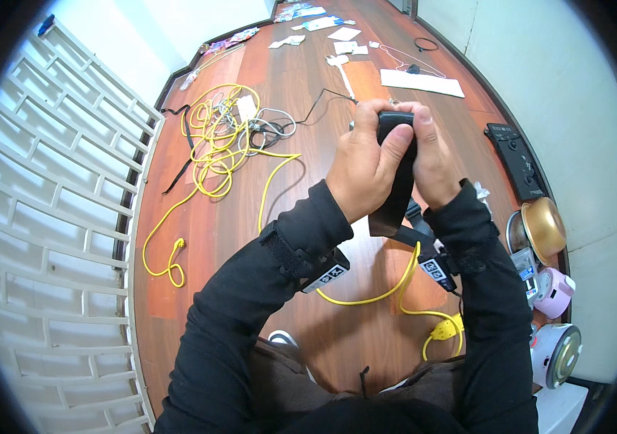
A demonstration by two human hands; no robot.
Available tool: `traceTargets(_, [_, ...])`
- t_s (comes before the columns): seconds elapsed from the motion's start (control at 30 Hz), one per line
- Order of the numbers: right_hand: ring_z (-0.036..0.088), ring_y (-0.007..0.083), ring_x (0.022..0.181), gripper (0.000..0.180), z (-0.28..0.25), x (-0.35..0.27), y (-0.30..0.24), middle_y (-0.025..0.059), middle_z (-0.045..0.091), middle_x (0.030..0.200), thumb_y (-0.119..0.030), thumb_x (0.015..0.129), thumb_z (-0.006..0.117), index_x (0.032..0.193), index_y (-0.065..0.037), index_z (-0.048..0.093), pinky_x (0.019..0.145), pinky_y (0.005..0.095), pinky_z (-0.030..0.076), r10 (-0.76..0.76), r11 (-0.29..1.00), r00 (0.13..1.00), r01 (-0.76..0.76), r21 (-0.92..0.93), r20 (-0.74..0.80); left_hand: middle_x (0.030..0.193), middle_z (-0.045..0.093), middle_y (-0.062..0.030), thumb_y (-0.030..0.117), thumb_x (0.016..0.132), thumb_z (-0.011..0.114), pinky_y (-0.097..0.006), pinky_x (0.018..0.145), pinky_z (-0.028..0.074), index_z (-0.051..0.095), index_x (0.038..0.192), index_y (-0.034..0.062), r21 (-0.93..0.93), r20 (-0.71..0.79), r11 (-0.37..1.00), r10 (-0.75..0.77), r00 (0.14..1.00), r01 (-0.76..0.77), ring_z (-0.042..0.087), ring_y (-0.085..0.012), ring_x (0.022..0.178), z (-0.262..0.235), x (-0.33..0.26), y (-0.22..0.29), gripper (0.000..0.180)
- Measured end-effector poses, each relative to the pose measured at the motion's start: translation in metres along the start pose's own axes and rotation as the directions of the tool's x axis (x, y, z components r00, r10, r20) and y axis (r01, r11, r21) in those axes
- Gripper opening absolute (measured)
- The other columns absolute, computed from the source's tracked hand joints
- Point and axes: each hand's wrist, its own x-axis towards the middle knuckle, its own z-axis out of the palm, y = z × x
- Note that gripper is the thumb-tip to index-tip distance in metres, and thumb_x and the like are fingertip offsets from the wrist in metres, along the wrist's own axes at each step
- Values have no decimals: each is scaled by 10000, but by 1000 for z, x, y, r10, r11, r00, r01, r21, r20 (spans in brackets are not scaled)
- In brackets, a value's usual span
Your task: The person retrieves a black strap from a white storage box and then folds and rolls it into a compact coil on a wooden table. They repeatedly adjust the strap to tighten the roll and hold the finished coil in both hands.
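My left hand (363,166) and my right hand (431,155) are closed together on a flat black strap (395,195) that I hold up above the wooden floor (229,239). The strap's upper end is pinched under my left thumb, and its lower end hangs down between my wrists. Both forearms wear black sleeves with a small tagged band at each wrist. A yellow cable (211,137) lies tangled on the floor to the left of my hands, and one run of it passes under my forearms to a yellow plug (444,330).
A white lattice panel (55,217) stands along the left. Grey and black cords (272,123) lie by the yellow tangle. Papers and packets (420,82) are scattered at the far end. A black power strip (518,159), a gold bowl (543,228) and pink and white containers (554,318) line the right wall.
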Motion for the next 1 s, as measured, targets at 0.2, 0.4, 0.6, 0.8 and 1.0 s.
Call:
traceTargets(0.2, [520,106,869,484,-6,-4,-11,43,512,912,-507,1000,377,1016,-49,533,778,261,443,154,970,987,-158,187,35,994,612,-223,250,946,588,-383,755,527,386,1244,59,59,119,968,235,965,-243,651,-339,892,-6,7,-6,407])
traceTargets(0.4, [487,99,843,413,-12,-6,-3,41,482,899,-460,1007,389,1052,-65,498,770,243,424,48,994,998,-52,100,49,934,598,-249,411,917,594,-353,738,525,273,1260,-33,-59,104,998,-28,994,34,656,-335,851,-1,2,1,647])
traceTargets(0.6, [518,130,904,438,-10,-4,4,63,496,974,-463,1005,390,1170,-62,451,813,232,438,-210,973,977,213,-92,47,979,586,-223,489,955,501,-341,757,517,376,1213,-36,-81,127,985,-142,982,153,629,-274,870,-5,5,10,599])
traceTargets(0.8, [561,160,908,426,-9,-3,1,98,539,1017,-427,1010,406,1180,-41,462,805,262,473,-11,998,996,6,59,88,1073,554,-240,345,970,476,-361,837,486,352,1252,-17,-186,67,982,12,998,1,600,-314,978,0,4,-5,475])
traceTargets(1.0, [576,179,870,362,-11,-1,-6,121,557,977,-354,1020,422,1168,-28,475,786,297,485,-249,898,963,270,-346,104,1058,529,-196,228,966,448,-337,864,464,349,1251,0,-415,219,826,-316,923,381,565,-260,981,-5,0,-7,379])
